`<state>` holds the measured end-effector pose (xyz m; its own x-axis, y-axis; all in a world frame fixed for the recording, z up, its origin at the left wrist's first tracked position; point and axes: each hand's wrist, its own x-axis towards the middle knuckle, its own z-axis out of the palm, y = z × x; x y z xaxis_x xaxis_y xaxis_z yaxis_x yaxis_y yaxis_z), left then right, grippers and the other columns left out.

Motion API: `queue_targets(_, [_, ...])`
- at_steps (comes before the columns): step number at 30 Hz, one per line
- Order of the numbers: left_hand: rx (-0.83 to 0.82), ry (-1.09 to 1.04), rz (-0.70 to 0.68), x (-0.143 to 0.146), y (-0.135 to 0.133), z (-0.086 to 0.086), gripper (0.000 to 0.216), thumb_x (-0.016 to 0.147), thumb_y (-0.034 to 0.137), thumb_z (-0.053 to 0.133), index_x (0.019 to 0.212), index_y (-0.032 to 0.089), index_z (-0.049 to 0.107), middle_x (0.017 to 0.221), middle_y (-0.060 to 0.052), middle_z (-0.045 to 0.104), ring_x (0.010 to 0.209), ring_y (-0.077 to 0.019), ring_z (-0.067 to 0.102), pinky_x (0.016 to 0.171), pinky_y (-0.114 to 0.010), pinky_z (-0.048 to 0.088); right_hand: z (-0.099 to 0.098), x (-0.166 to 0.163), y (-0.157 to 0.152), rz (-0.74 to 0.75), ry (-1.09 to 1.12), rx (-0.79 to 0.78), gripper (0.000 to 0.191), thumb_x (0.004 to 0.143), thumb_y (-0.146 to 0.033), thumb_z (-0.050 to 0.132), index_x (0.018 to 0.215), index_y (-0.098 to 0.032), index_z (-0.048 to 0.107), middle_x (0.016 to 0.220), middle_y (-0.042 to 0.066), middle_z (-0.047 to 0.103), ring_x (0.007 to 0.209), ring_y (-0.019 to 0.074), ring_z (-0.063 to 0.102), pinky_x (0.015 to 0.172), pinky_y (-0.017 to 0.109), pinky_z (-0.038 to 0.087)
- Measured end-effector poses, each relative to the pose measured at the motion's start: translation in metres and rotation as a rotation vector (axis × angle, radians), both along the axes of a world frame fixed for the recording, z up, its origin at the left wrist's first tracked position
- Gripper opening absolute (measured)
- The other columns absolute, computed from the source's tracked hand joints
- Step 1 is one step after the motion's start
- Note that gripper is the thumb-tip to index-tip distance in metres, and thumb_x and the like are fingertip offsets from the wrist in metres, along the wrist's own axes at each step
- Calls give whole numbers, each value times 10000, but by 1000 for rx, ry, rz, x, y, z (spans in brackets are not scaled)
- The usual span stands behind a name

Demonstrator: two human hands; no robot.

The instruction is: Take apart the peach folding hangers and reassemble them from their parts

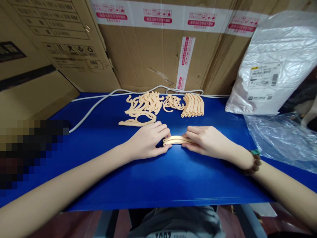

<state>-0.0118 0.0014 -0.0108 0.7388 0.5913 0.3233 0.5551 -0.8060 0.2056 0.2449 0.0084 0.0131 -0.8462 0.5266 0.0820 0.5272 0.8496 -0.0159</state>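
Two bare forearms reached inward across a blue tabletop, the left forearm from the lower left and the right forearm from the lower right. A beaded bracelet encircled the right wrist. The left hand, fingers curled, pinched the left end of a curved beige part between thumb and fingers. The right hand mirrored this pose, pinching the part toward its right end and covering that end. The part was positioned between the hands, near the middle of the tabletop.

Just beyond the left hand lay flat looped pieces; behind these was a loose heap of curved pieces. Right of the heap were a smaller pile of hooked pieces, then an aligned stack of curved pieces. A clear plastic sheet covered the right side, with a labelled white bag behind it. A white cable ran behind the pieces. Cardboard boxes bounded the rear and left
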Motion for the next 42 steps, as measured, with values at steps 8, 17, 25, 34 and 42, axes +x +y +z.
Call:
queue_targets(8, [18,6,5,0,0,0,217,931,373,535,913,163,585,868,-49,616,816,-206,521,718,-332,406,1,1,3,7,26,-27,427,1005,-510,415,1053,-165,663,877,52,637,717,152,602,652,267,410])
queue_targets(17, [-12,-2,14,0,-1,0,238,932,405,543,915,171,583,877,-46,620,830,-206,531,740,-336,414,27,-4,36,-220,-15,292,349,1026,-324,366,1021,-155,672,947,105,699,821,211,636,662,312,375])
queue_targets(25, [-25,-7,16,0,-1,-1,252,931,413,552,923,165,594,874,-39,620,826,-202,543,731,-329,405,43,-30,112,-230,-206,401,260,957,-194,466,1039,-135,705,1039,140,666,903,237,594,653,325,315])
queue_targets(34, [5,-7,13,-1,-3,0,270,934,423,553,928,158,603,887,-40,624,842,-208,532,745,-330,405,19,-55,138,-162,-275,479,255,960,-83,440,1005,-70,691,1011,156,678,839,216,612,624,320,308])
queue_targets(42, [11,-16,8,0,-2,0,309,925,466,568,957,161,604,913,-39,629,860,-212,530,764,-335,407,22,-58,138,14,-279,570,230,957,-85,437,994,-71,663,990,163,651,888,247,581,667,342,354])
